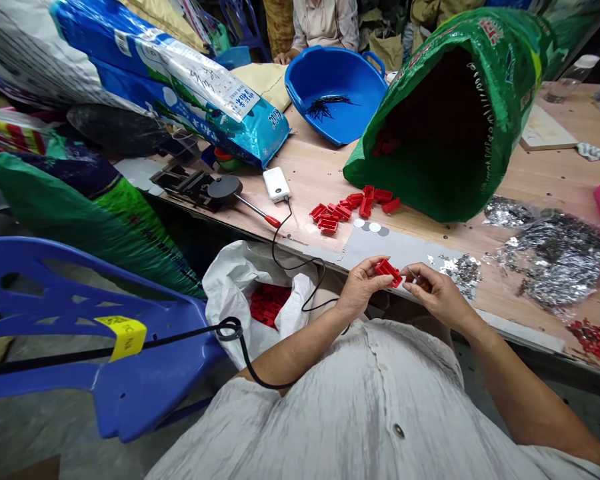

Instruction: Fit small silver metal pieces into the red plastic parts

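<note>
My left hand [363, 288] pinches a small red plastic box-shaped part [389, 272] between thumb and fingers, just off the table's front edge. Close against its right side, my right hand [434, 293] is closed on a small tool with a brownish handle [423, 283]; its thin tip points at the red part, and I cannot tell whether it touches. Several similar red parts [327, 225] lie in a loose pile on the table beyond my hands. Small shiny metal pieces [463, 272] are scattered to the right of my right hand.
A large green sack [430, 193] lies open on the table, with a blue basin [343, 123] behind it. A white sack [225, 280] of red parts stands below. A cable runs from a white power bank [277, 184]. A blue chair [145, 380] is at left. Another person sits opposite.
</note>
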`<state>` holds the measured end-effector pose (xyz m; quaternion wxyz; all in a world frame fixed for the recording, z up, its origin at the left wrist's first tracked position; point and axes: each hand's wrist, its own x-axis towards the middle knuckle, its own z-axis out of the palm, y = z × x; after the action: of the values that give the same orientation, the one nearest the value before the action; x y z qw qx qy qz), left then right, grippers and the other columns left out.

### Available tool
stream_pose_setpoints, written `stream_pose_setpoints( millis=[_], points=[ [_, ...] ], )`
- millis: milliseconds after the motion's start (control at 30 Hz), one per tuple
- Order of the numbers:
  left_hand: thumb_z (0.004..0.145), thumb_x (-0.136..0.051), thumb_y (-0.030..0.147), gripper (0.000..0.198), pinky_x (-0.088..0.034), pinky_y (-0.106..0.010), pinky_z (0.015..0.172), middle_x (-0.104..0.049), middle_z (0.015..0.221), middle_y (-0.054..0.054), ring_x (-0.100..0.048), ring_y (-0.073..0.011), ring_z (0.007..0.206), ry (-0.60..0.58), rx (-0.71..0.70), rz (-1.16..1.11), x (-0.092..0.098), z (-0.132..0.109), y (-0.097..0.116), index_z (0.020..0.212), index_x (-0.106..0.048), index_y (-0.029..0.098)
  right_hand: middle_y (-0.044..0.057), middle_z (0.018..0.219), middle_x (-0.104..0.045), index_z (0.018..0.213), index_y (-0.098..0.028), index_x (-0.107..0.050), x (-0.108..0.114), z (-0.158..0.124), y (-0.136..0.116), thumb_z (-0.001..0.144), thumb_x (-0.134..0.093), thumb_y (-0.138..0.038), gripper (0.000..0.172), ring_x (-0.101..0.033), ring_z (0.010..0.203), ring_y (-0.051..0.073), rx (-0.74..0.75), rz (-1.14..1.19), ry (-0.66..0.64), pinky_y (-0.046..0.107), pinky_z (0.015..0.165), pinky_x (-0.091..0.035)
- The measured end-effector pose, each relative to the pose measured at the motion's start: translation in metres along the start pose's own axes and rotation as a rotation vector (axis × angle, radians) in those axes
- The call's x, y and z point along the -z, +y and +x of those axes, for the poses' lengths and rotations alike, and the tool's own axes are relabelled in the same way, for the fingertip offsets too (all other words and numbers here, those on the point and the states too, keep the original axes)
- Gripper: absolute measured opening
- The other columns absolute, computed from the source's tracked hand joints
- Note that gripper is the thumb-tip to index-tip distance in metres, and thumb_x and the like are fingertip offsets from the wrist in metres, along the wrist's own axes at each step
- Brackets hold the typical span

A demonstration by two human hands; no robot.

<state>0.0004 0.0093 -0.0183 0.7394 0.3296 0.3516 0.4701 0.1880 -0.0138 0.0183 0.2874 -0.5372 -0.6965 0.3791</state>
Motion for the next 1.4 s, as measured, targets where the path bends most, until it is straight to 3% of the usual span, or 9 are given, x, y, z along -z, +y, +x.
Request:
stream_pose_setpoints(
  millis=[167,333,500,700,867,1033,1200,1400],
  points=[
    [0.065,-0.083,0.026,0.053,-0.052,-0.026,0.076,-0.07,0.091,-0.002,-0.065,-0.0121,0.082,-0.039,-0.004,0.044,0.001,0.002,0.001,0.114,-0.066,0.018,0.007,0.109,-0.066,0.119,-0.028,-0.062,0.001,0.0,0.0,0.095,-0.048,-0.024,0.029,-0.063,0.096,0.021,0.228,-0.124,-0.05,0.036,0.083,-0.049],
    [0.061,-0.085,0.023,0.054,-0.05,-0.026,0.08,-0.071,0.09,-0.001,-0.064,-0.0114,0.082,-0.089,0.014,0.098,0.001,0.005,0.012,0.112,-0.068,0.018,0.006,0.1,-0.067,0.119,-0.028,-0.063,0.002,0.003,0.002,0.097,-0.046,-0.022,0.028,-0.065,0.088,0.019,0.364,-0.199,-0.063,0.035,0.077,-0.052],
    [0.061,-0.085,0.024,0.056,-0.05,-0.025,0.077,-0.071,0.086,-0.001,-0.064,-0.0114,0.077,-0.144,0.026,0.13,-0.001,0.007,0.025,0.113,-0.068,0.017,0.006,0.094,-0.068,0.114,-0.025,-0.063,0.0,0.005,0.004,0.095,-0.052,-0.02,0.022,-0.065,0.084,0.018,0.471,-0.169,0.018,0.032,0.074,-0.053],
    [0.065,-0.083,0.027,0.054,-0.051,-0.028,0.077,-0.071,0.084,-0.002,-0.064,-0.0127,0.075,-0.218,0.037,0.205,-0.002,0.009,0.034,0.116,-0.069,0.018,0.003,0.092,-0.07,0.109,-0.025,-0.063,-0.001,0.006,0.009,0.092,-0.059,-0.019,0.019,-0.066,0.082,0.016,0.499,-0.119,0.051,0.029,0.072,-0.053],
    [0.065,-0.083,0.025,0.045,-0.048,-0.029,0.089,-0.07,0.104,-0.004,-0.062,-0.0145,0.091,-0.257,-0.047,0.365,-0.002,0.014,0.04,0.109,-0.074,0.022,0.002,0.09,-0.072,0.105,-0.024,-0.064,0.005,0.005,0.005,0.092,-0.061,-0.022,0.014,-0.067,0.076,0.014,0.473,-0.171,0.044,0.027,0.069,-0.053],
    [0.067,-0.081,0.029,0.045,-0.046,-0.03,0.091,-0.069,0.105,-0.005,-0.061,-0.0166,0.096,-0.255,-0.048,0.371,-0.004,0.016,0.043,0.111,-0.074,0.023,0.004,0.098,-0.074,0.111,-0.023,-0.064,0.01,0.007,0.0,0.095,-0.053,-0.021,0.019,-0.07,0.082,0.016,0.508,-0.264,0.05,0.028,0.071,-0.054],
    [0.067,-0.081,0.03,0.049,-0.048,-0.027,0.081,-0.068,0.086,-0.002,-0.061,-0.0119,0.079,-0.273,0.04,0.348,-0.008,0.014,0.048,0.114,-0.071,0.02,0.006,0.093,-0.075,0.111,-0.021,-0.066,0.014,0.01,-0.005,0.096,-0.047,-0.015,0.026,-0.071,0.079,0.018,0.619,-0.459,0.021,0.03,0.072,-0.055],
    [0.065,-0.083,0.032,0.052,-0.046,-0.023,0.066,-0.066,0.077,-0.001,-0.057,-0.0081,0.064,-0.306,0.15,0.277,-0.01,0.015,0.051,0.112,-0.071,0.015,0.005,0.08,-0.073,0.098,-0.019,-0.066,0.018,0.015,-0.01,0.096,-0.047,-0.019,0.02,-0.068,0.071,0.017,0.674,-0.608,-0.081,0.029,0.068,-0.051]
  ],
)
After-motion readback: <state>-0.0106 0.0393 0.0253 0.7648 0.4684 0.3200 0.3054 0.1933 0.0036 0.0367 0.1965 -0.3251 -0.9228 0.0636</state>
